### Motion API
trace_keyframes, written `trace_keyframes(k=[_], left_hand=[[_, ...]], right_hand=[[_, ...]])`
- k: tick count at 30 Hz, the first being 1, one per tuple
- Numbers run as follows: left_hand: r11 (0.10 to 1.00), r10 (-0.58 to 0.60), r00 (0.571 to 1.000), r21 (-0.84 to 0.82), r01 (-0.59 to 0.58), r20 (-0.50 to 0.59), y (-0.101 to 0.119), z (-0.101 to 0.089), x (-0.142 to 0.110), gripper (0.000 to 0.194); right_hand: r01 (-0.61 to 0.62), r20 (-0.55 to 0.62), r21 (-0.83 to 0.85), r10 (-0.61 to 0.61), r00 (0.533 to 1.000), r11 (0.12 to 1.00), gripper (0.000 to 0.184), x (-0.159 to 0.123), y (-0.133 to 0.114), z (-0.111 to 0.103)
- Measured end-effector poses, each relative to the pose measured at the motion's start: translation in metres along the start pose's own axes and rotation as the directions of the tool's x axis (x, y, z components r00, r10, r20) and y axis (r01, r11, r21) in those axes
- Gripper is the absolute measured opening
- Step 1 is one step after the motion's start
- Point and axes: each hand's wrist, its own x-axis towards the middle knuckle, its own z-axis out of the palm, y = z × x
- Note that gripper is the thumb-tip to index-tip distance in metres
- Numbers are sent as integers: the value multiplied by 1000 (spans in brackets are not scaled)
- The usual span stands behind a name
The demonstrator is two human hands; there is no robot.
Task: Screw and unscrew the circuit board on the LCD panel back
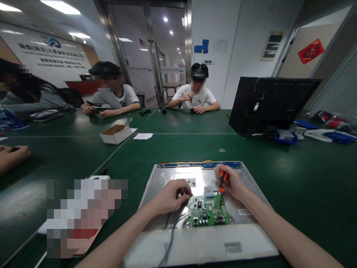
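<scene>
A green circuit board [208,210] lies on the metal back of a flat display panel [150,197] in front of me. My right hand [231,181] is closed around an orange and black screwdriver [222,181]. Its shaft slants down over the right part of the board; whether the tip touches a screw is too small to tell. At the board's upper left corner, the thumb and fingers of my left hand [174,195] are pinched together, and what lies between them is hidden. A grey cable [172,238] runs from the board's left side toward me.
A blue circuit strip [200,165] lines the panel's far edge. Left of the panel is a blurred-out pinkish object [92,219]. Farther off stand an open cardboard box [115,134] and a black monitor housing [273,106]. Several people sit around the green table [184,145].
</scene>
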Motion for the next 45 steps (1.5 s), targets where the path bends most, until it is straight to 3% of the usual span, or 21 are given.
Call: trace_keyframes(k=[4, 15, 19, 22, 27, 29, 30, 35, 37, 45], left_hand=[[1000, -6, 1000, -6, 6, 4, -1, -1, 1, 10], [998, -34, 999, -55, 35, 12, -5, 0, 1, 7], [997, -44, 999, -69, 45, 20, -4, -1, 2, 7], [996, -52, 998, -76, 53, 20, -3, 0, 2, 7], [994, -44, 999, -100, 46, 25, -4, 0, 2, 6], [993, -36, 999, -112, 39, 31, -4, 0, 2, 6], [992, -33, 999, -117, 37, 33, -4, 0, 2, 6], [990, -15, 999, -140, 21, 49, -4, -1, 0, 8], [990, -15, 998, -140, 23, 54, -3, -2, 0, 9], [991, -47, 997, -124, 53, 54, -2, -3, -1, 7]], right_hand=[[34, 6, 9, -34, 999, 999, 26, -3, -4, 5], [225, -101, -23, -226, 969, 974, 35, -15, -22, 24], [321, -36, -130, -328, 944, 938, 39, -19, -35, 42], [387, 94, -253, -375, 922, 887, 37, -19, -54, 65], [526, 288, -435, -441, 850, 731, 30, -25, -94, 110], [644, 439, -634, -486, 755, 428, 29, -30, -104, 122], [659, 492, -671, -460, 739, 340, 29, -33, -107, 126], [678, 620, -731, -342, 706, 74, 30, -41, -110, 123], [686, 651, -728, -298, 698, 17, 27, -41, -110, 119], [693, 689, -719, -177, 703, -44, 25, -34, -106, 117]])
